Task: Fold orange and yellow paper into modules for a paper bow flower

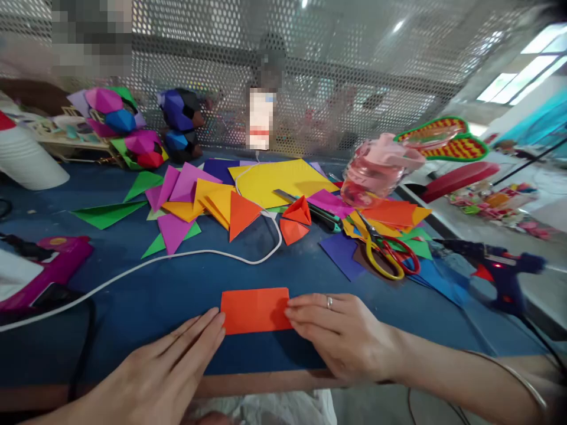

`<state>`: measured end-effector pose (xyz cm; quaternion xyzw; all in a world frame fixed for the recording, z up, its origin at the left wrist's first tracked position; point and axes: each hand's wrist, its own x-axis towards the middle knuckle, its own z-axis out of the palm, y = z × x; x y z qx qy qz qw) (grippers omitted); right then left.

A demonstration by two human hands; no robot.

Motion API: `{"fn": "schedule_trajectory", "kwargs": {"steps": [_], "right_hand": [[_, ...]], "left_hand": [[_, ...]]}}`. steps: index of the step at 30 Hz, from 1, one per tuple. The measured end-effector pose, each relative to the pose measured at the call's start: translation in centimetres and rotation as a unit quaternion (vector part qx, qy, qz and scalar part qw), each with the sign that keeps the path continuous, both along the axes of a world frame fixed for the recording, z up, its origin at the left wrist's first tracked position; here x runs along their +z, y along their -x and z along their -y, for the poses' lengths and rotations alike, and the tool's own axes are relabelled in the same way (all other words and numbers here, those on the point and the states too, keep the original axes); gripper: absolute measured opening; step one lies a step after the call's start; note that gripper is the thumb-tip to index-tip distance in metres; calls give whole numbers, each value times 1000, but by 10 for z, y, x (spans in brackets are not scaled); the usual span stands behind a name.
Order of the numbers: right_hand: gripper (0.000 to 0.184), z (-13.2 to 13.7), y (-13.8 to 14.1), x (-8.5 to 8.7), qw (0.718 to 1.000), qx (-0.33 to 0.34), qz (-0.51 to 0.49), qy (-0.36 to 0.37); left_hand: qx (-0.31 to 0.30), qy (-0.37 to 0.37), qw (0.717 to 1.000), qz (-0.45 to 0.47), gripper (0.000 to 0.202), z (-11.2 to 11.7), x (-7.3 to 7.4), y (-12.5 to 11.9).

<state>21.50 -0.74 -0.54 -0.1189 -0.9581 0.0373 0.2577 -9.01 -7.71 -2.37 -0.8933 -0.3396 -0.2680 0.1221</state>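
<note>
Perforated metal panel (319,77) rises behind the far edge of a blue table (177,283). Near the middle of the table's front edge, a folded orange paper rectangle (254,311) lies flat. The left hand (159,366) touches its left end, fingers straight and together; the right hand (349,336) rests fingertips on its right end. Both thumbs are hidden, so whether either hand pinches the paper cannot be told. Toward the far edge lie coloured papers (283,183); toward the right edge, scissors (375,237) and a glue gun (507,265).
</note>
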Motion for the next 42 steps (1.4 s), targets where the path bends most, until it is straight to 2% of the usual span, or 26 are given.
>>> {"fn": "schedule_trajectory", "kwargs": {"steps": [3, 6, 10, 14, 20, 24, 27, 29, 31, 34, 37, 39, 42], "right_hand": [[33, -1, 11, 4, 998, -22, 62, -5], [45, -1, 27, 11, 989, -2, 145, -3], [37, 0, 45, 21, 983, 25, 180, 0], [30, 1, 43, 23, 983, 31, 181, -16], [32, 6, 3, 8, 994, -31, 104, -13], [31, 9, -13, 10, 995, -54, 79, -4], [27, 9, -8, 18, 989, -134, 21, 54], [21, 6, -1, 24, 970, -212, 5, 119], [30, 2, 8, 28, 949, -259, 27, 179], [47, -2, 17, 28, 937, -262, 68, 223], [43, -3, 22, 24, 941, -246, 83, 215], [37, -2, 24, 21, 944, -241, 87, 207], [44, -2, 25, 21, 946, -241, 88, 198]], "left_hand": [[-40, -48, 996, -63, 49, -3, 15, -9], [-12, -64, 996, -66, 56, -2, 24, -17], [-35, -82, 992, -92, 54, 2, 24, -20], [-39, -85, 993, -77, 51, 3, 22, -17], [-24, -60, 997, -43, 48, 3, 22, -13], [-20, -55, 998, -20, 43, 3, 18, -12], [-22, -64, 998, -16, 40, 0, 13, -10], [-25, -75, 997, -13, 33, -2, 9, -9], [-27, -85, 996, -10, 26, -5, 7, -10], [-15, -97, 995, -1, 23, -8, 12, -11], [-18, -139, 990, -11, 21, -11, 25, -13], [-31, -161, 986, -40, 27, -13, 32, -14], [-13, -157, 986, -46, 22, -18, 34, -14]]}}
